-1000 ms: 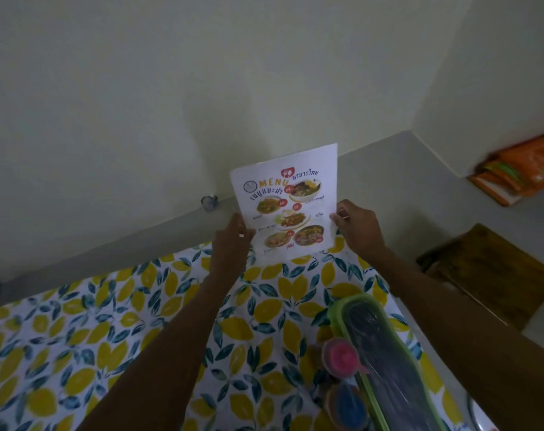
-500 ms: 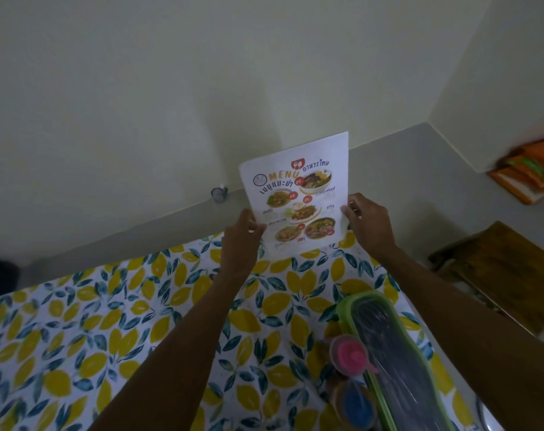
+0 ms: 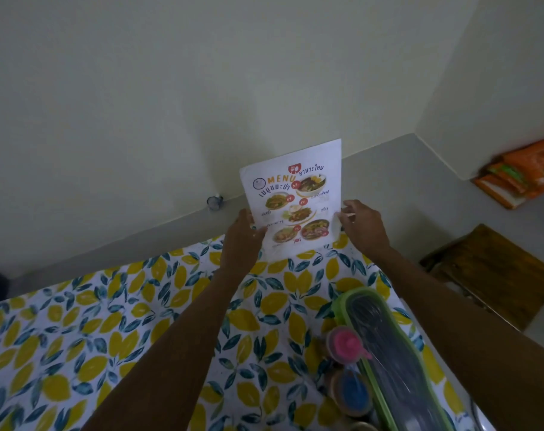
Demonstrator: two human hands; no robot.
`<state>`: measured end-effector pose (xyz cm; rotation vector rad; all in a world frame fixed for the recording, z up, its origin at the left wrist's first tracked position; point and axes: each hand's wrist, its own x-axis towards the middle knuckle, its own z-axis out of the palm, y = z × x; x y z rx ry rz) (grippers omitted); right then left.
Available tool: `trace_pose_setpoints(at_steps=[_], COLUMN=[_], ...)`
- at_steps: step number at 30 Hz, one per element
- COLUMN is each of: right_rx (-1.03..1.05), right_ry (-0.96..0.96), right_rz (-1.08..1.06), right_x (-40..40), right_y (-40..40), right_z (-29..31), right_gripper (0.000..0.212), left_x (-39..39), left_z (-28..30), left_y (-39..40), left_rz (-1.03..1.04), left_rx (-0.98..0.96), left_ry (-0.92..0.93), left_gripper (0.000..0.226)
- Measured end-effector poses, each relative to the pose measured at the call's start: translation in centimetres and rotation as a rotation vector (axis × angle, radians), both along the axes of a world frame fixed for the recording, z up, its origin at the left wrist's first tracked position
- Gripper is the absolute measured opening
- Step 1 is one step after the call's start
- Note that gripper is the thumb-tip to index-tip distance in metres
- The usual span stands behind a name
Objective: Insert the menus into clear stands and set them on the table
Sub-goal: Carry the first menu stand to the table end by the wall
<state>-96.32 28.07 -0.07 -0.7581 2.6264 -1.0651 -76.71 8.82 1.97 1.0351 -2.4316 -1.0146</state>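
We see the menu (image 3: 295, 203) upright, long axis vertical, at the far edge of the table (image 3: 78, 353). The left hand (image 3: 241, 241) pinches its left edge, the right hand (image 3: 362, 227) its right; both equally near. We cannot discern a stand.

Your left hand (image 3: 239, 241) and right hand (image 3: 362, 227) pinch the upright menu (image 3: 294, 200) between their fingers (image 3: 345, 209) at the lemon-print worktop's (image 3: 109, 337) far edge.
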Motion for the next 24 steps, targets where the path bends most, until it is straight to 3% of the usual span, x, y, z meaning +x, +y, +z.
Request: trace_pose_setpoints(at_steps=[7,13,17,24], right_rx=[0.126,0.395,0.481,0.518], right_ry=[0.052,0.229,0.345,0.461], right_rz=[0.035,0.236,0.327,0.483], right_x=[2.6,8.0,14.1,29.7], right_y=[1.4,1.8,0.9,-2.0], right_z=[2.9,6.5,9.0,10.4], right_gripper=[0.038,0.050,0.046,0.056], left_x=[2.7,8.8,15.7,32.2], left_z=[1.7,4.0,5.3,6.8], left_y=[0.9,1.5,1.7,1.9], left_rz=[0.014,-0.070,-0.115,-0.056], left_rx=[-0.069,-0.361,-0.542,-0.550], left_ry=[-0.157,-0.362,-0.422,-0.399], left_gripper=[0.059,0.068,0.063,0.066])
